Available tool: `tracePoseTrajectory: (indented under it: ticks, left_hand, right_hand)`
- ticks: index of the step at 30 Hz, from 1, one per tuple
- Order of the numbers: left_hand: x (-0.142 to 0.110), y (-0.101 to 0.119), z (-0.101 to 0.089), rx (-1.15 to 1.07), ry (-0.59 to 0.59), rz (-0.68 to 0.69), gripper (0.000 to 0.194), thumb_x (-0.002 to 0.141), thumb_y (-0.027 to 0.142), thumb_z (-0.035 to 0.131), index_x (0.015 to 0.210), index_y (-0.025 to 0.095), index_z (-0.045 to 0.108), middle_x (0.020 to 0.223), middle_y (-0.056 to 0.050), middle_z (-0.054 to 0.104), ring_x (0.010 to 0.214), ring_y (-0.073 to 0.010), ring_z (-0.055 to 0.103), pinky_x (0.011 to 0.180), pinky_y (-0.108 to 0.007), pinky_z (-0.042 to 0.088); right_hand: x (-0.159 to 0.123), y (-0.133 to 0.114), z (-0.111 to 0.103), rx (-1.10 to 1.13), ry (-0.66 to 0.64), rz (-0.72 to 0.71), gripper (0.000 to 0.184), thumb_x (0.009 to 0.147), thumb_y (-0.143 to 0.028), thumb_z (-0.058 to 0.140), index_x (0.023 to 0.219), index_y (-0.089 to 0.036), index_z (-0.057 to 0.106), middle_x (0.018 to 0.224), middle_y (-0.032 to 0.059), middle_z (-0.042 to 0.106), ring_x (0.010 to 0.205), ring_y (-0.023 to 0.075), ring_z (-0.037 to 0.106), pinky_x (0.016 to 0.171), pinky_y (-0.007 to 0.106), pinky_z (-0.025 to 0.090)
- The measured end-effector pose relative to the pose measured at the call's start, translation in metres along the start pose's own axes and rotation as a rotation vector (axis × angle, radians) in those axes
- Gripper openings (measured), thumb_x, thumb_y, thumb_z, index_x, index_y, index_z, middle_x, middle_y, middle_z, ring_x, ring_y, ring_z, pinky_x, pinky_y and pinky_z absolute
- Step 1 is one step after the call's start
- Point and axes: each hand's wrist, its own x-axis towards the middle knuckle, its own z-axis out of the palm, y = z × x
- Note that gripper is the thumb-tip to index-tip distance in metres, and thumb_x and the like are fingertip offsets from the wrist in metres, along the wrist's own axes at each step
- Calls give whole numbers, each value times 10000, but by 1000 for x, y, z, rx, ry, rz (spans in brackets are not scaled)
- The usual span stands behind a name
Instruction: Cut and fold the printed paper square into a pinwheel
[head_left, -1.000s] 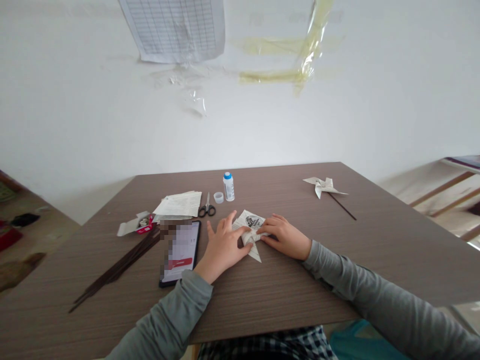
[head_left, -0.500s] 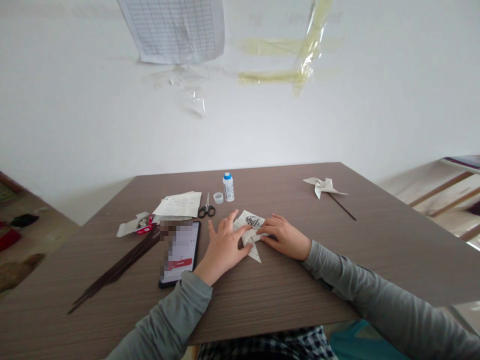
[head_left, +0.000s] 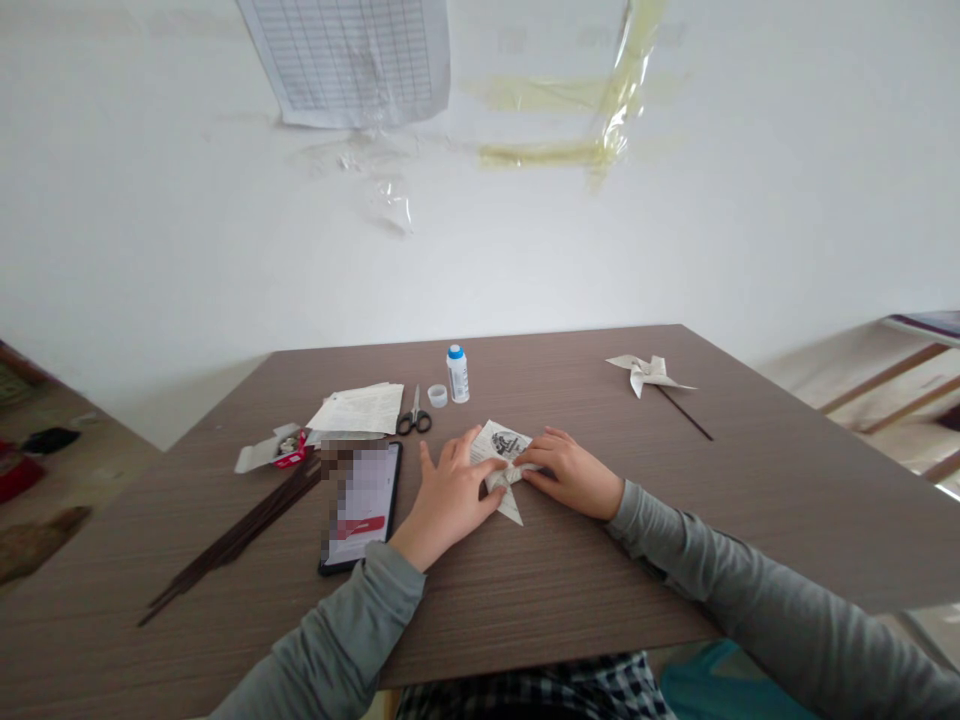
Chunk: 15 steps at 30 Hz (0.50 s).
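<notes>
A folded piece of printed paper point(head_left: 503, 442) lies on the brown table point(head_left: 525, 590) in front of me. My left hand point(head_left: 448, 495) rests on its left part with fingers spread and the thumb pressing the paper's middle. My right hand point(head_left: 568, 470) lies on its right side, fingertips pinching a folded flap at the centre. Both sleeves are grey.
Left of my hands lie a phone point(head_left: 362, 503), several thin dark sticks point(head_left: 240, 535), a small red box point(head_left: 281, 450), a paper stack point(head_left: 358, 409) and scissors point(head_left: 414, 414). A blue-capped glue bottle point(head_left: 457, 373) and its cap point(head_left: 437, 395) stand behind. A finished paper pinwheel point(head_left: 649, 373) lies far right.
Nearly nothing has moved. My left hand's fingers have shifted slightly on the paper; the right hand keeps its hold at the centre.
</notes>
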Motion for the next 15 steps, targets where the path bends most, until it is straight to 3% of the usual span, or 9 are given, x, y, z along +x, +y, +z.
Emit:
tracePoseTrajectory:
  ticks: [8, 15]
  left_hand:
    - [0, 2, 1, -3, -3, -1, 333, 1094, 306, 824, 1424, 309, 865, 1906, -179, 490, 1732, -503, 493, 1372, -993, 160]
    - [2, 1, 3, -40, -16, -28, 465, 1078, 292, 832, 1540, 317, 787, 1937, -184, 431, 1758, -480, 469, 1398, -946, 215]
  right_hand:
    - [1, -3, -2, -16, -8, 4, 235, 1135, -213, 722, 1287, -275, 891, 1217, 99, 874, 1200, 292, 831, 1334, 623, 536]
    - [0, -2, 0, -15, 5, -15, 235, 1143, -208, 707, 1275, -260, 894, 1205, 114, 875, 1193, 314, 839, 1317, 650, 548]
